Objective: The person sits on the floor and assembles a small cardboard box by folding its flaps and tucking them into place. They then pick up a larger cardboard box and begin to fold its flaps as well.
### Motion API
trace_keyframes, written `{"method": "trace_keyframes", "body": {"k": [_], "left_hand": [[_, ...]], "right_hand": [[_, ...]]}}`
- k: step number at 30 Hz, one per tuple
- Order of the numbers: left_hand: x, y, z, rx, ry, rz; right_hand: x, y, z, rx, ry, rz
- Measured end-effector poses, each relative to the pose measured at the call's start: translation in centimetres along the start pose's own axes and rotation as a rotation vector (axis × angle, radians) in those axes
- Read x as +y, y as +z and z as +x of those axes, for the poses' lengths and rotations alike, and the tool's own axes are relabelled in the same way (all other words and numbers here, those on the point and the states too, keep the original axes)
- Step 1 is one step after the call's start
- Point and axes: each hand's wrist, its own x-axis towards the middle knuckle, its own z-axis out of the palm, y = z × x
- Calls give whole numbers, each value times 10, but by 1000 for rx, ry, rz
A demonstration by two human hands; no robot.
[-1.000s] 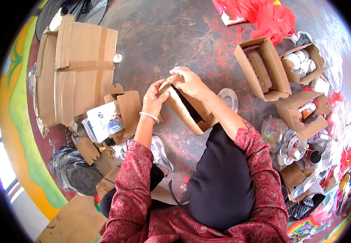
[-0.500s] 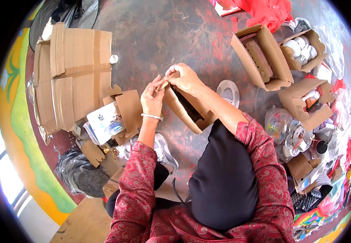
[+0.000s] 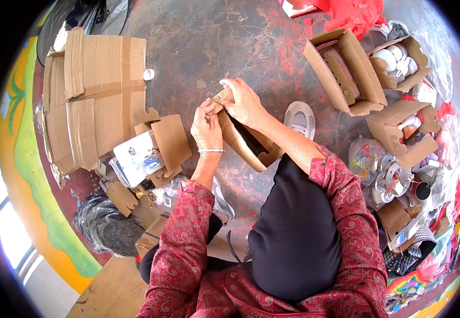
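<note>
A narrow brown cardboard box (image 3: 236, 139) slants between my arms, its long opening facing up and its near end by my right knee. At its far end, my left hand (image 3: 206, 124) pinches the corner of the cardboard, fingers curled in. My right hand (image 3: 242, 102) grips the far end from the other side, with the thumb on the inner edge and the fingers over a raised flap. The two hands are close together. The inside of the box is dark, and its contents cannot be made out.
To the left stands a large taped carton (image 3: 108, 95), with a smaller open box (image 3: 170, 140) below it. On the right are an open box (image 3: 365, 79), a box of white bulb-like pieces (image 3: 397, 62), and a heap of plastic-wrapped odds and ends. Red fabric (image 3: 354, 16) lies far off.
My left hand has moved slightly right, closer to my right hand. My right hand has shifted a little, and the flap at the far end of the box now stands up more.
</note>
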Motion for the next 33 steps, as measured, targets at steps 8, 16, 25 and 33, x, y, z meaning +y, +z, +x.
{"method": "trace_keyframes", "body": {"k": [8,16,25,33], "left_hand": [[-7,7,0,69,54,18],[-6,8,-2,104,3,44],[-7,10,1,113,59,78],[16,14,4,23,-61,332]], "right_hand": [[6,-1,8,-19,-67,113],[8,-6,5,-57,-53,188],[3,-1,1,-80,19,81],[19,-3,2,-126,-93,49]]}}
